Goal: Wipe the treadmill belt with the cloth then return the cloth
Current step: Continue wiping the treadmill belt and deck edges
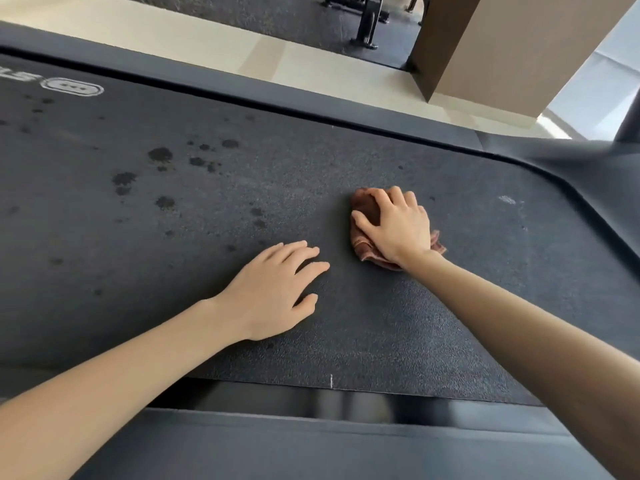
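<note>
Treadmill belt (242, 168) fills most of the view, dark grey and textured, running left to right. Near side rail (311, 445) along the bottom edge, far side rail (207, 77) along the top. Pale floor (173, 29) beyond the far rail, brown column (485, 46) at upper right, black base of a gym machine (369, 26) at top on a dark mat.

Left hand (270, 292) lies palm down on the belt, fingers loose and slightly spread, holding nothing. Right hand (398, 226) is just to its right and further out, on top of the cloth (365, 206), fingers curled over the bunched front, thumb out to the side, pressing it to the belt.

Cloth is reddish brown, crumpled, on the belt right of centre, edges sticking out past the wrist.

Dark wet-looking spots (161, 154) are scattered over the belt's left half, well apart from the cloth. White logo (73, 88) printed at far left. Small white scuff (507, 199) right of the cloth.
</note>
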The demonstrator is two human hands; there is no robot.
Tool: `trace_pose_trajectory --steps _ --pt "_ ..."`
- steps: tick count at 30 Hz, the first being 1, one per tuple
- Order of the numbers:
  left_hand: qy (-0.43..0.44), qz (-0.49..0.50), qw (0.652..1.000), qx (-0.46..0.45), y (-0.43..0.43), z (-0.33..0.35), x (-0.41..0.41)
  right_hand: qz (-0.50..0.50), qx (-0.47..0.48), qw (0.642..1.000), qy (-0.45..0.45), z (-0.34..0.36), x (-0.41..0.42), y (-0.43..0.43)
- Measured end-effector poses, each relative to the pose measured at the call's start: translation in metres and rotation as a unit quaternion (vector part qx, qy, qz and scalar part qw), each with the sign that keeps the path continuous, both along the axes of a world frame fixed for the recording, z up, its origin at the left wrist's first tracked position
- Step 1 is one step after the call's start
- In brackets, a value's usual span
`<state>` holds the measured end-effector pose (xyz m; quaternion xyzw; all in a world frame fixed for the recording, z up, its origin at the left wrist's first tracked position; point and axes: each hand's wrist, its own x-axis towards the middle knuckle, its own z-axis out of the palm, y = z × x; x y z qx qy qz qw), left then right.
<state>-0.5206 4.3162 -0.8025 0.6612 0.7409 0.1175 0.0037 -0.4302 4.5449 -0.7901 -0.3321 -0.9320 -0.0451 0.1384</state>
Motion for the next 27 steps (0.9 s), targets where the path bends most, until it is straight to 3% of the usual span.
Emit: trace_pose_trajectory --steps 8,11,21,23,27 --pt "0.007 0.004 1.0 0.002 0.0 -0.002 -0.003 0.231 -0.005 0.973 0.022 0.001 0.118 -0.057" --pt "0.015 -0.001 1.0 -0.004 0.0 0.0 -0.002 0.274 0.019 0.961 0.017 0.003 0.109 -0.04" --pt "0.024 0.005 1.0 -0.009 0.0 0.002 0.0 0.034 0.013 0.999 0.028 -0.003 0.0 0.008" --pt "0.026 0.003 1.0 -0.009 0.0 0.002 -0.001 0.04 0.011 0.999 0.031 -0.002 0.004 -0.003" --pt "0.027 0.009 1.0 -0.013 0.0 0.003 -0.002 0.147 0.024 0.987 0.056 -0.001 0.039 -0.036"
